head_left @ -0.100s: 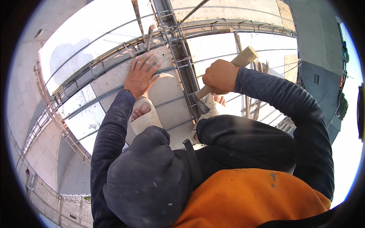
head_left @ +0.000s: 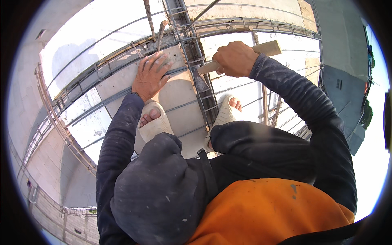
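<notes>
While the right hand [head_left: 236, 58] is busy: it's closed tight around the wooden handle of a hammer [head_left: 268, 48], knuckles up, with the butt end sticking out to the right of the fist.
Hammer: handle lies nearly level across the view, just ahead of the right foot. Metal head is at the left end, over the rebar cage [head_left: 207, 100]. It's kinda blurry, so can't tell if it's touching the steel.
Left hand [head_left: 150, 77]: nothing in it, fingers spread, palm down over the grey panel [head_left: 177, 96]. Can't tell how much of the palm actually touches.
Rebar cage: a long run of bars and cross ties, passing between the two feet and up past the hammer head.
Wooden-looking stick [head_left: 161, 34]: pokes up just beyond the left fingertips, near the cage. Thinner rod [head_left: 150, 20] stands right behind it.
Feet: pale open-toe sandals, left one [head_left: 157, 125] on the grey panel, right one [head_left: 223, 115] across the cage from it.
Clothes: orange top [head_left: 273, 208], dark sleeves and dark trousers [head_left: 159, 192] with light specks.
Around: bright white panels [head_left: 75, 53] crossed by thin bars, plus a grey wall [head_left: 341, 92] off to the right.
</notes>
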A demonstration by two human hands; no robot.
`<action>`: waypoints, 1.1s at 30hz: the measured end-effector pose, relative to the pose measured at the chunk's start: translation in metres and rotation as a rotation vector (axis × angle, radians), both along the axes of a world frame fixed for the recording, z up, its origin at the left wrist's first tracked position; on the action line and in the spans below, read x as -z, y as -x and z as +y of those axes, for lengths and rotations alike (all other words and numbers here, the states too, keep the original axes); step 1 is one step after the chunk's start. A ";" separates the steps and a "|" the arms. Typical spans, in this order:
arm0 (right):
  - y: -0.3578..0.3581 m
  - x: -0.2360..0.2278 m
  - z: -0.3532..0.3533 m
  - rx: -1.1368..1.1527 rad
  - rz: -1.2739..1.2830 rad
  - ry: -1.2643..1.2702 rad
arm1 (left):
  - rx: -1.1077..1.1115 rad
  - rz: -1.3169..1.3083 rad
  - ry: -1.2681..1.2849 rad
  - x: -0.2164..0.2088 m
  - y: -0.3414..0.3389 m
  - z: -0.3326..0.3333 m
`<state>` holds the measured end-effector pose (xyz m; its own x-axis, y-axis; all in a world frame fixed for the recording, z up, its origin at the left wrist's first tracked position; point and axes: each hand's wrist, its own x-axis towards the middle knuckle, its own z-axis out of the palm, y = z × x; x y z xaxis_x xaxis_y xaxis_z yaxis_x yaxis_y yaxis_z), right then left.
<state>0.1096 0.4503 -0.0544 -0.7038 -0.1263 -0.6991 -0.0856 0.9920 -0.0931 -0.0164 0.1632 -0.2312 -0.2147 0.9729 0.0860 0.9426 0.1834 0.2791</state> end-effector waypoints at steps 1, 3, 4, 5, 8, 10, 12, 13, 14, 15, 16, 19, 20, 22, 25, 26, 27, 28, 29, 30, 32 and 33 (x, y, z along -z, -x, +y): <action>-0.013 0.001 -0.005 -0.014 0.086 0.003 | -0.004 -0.001 0.001 0.001 0.004 0.000; -0.035 -0.005 -0.015 0.008 0.102 0.020 | -0.003 -0.021 0.013 -0.002 0.001 -0.002; -0.041 -0.016 -0.019 -0.023 0.115 0.032 | -0.007 -0.022 0.023 -0.004 0.002 -0.001; -0.043 -0.021 -0.024 -0.092 0.079 0.048 | -0.010 -0.021 0.040 -0.006 0.004 -0.002; -0.028 -0.025 -0.026 -0.178 -0.017 0.084 | -0.018 -0.017 -0.023 -0.004 0.003 -0.002; -0.001 -0.018 -0.012 -0.110 -0.038 0.083 | -0.028 0.031 0.031 -0.002 0.004 0.000; 0.008 -0.016 -0.008 -0.043 0.037 -0.036 | -0.030 0.042 0.040 0.001 0.002 0.004; -0.009 -0.006 -0.013 -0.033 0.130 -0.037 | -0.034 0.051 0.027 0.001 0.006 0.004; -0.025 -0.005 -0.022 -0.022 0.211 -0.040 | -0.035 0.048 0.013 0.000 0.004 0.002; -0.031 -0.008 -0.020 -0.039 0.134 0.003 | -0.039 0.026 0.017 -0.001 0.001 0.000; -0.038 -0.015 -0.026 -0.063 0.144 0.029 | -0.040 0.012 0.015 -0.002 0.001 -0.001; -0.025 -0.031 -0.033 -0.217 -0.036 0.094 | -0.042 0.006 0.008 -0.002 0.000 -0.002; -0.015 -0.028 -0.030 -0.179 0.019 0.067 | -0.040 0.008 0.003 -0.002 0.000 -0.001; 0.011 -0.013 -0.009 -0.104 0.123 0.018 | -0.053 -0.001 0.008 0.000 0.006 0.003; -0.012 -0.004 -0.009 -0.007 0.183 0.012 | -0.057 -0.008 0.008 0.001 0.005 0.001; -0.023 -0.012 -0.015 -0.003 0.227 -0.006 | -0.061 -0.011 -0.005 0.001 0.005 0.004; -0.029 -0.024 -0.015 0.038 0.085 -0.013 | -0.060 -0.023 -0.010 -0.001 0.004 0.003; -0.035 -0.035 -0.010 0.072 -0.002 -0.040 | -0.057 -0.027 -0.021 -0.004 0.005 0.004; -0.037 -0.047 -0.004 0.065 -0.048 -0.057 | -0.053 -0.037 -0.018 -0.007 0.004 0.000; -0.039 -0.056 0.002 0.057 -0.094 -0.074 | -0.056 -0.037 -0.023 -0.008 0.003 -0.002; -0.044 -0.054 0.022 -0.035 -0.067 -0.122 | -0.057 -0.034 -0.042 -0.009 0.003 0.001; -0.043 -0.050 0.031 -0.083 -0.057 -0.143 | -0.053 -0.041 -0.040 -0.009 0.001 0.001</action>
